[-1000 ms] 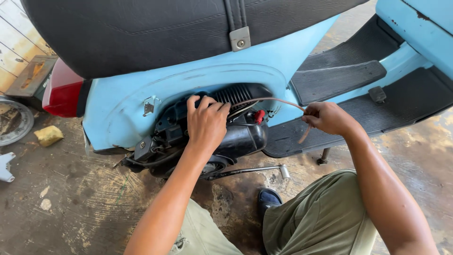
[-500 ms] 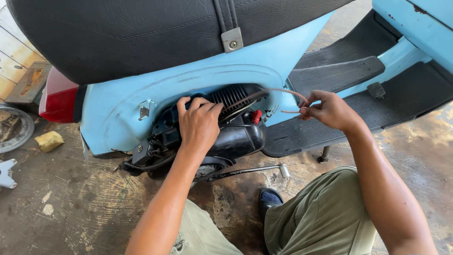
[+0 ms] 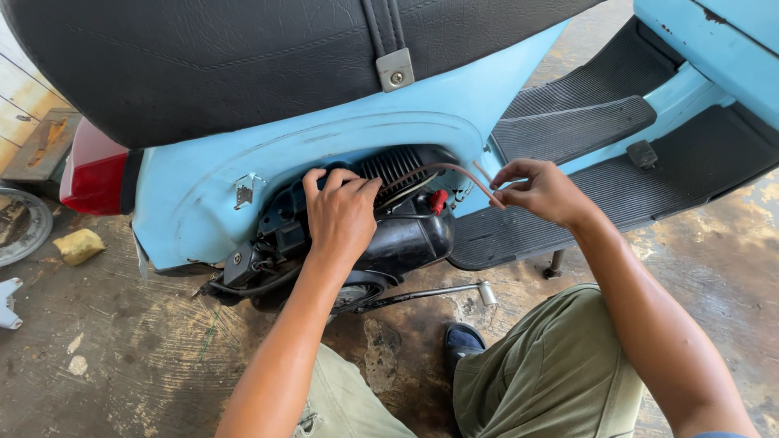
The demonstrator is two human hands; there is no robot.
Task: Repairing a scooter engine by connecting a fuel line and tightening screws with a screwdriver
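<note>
Stained, oily concrete floor (image 3: 122,357) runs under everything, w/ a yellow sponge-like block (image 3: 79,246) lying at the left and part of a round metal rim (image 3: 24,231) just beyond it. Light-blue scooter (image 3: 454,105) stands on the floor, black seat (image 3: 243,57) filling the top of the view, red tail light (image 3: 93,174) at the rear, ribbed black footboard mat (image 3: 600,178) toward the front.

Side panel is off, so the engine bay (image 3: 398,219) is exposed: finned cylinder at the top, black rounded housing below, small red cap near its upper right. Kick lever (image 3: 430,294) sticks out low, almost parallel to the floor.

Left hand (image 3: 341,215) is in the opening, palm down on the engine parts, fingers curled over something dark at the upper left of the bay; what exactly they hold is hidden, so can't tell if that grip is closed on anything.

Right hand (image 3: 542,191) is just outside the opening, above the footboard mat. Its grip: thumb and fingertips pressed together, pinching a thin brownish hose (image 3: 454,172). Hose arcs from the pinch leftward over the finned cylinder and disappears behind the left hand's fingers.

Person crouches beside the scooter in olive trousers (image 3: 544,373), dark shoe (image 3: 464,341) on the floor near the lever.
</note>
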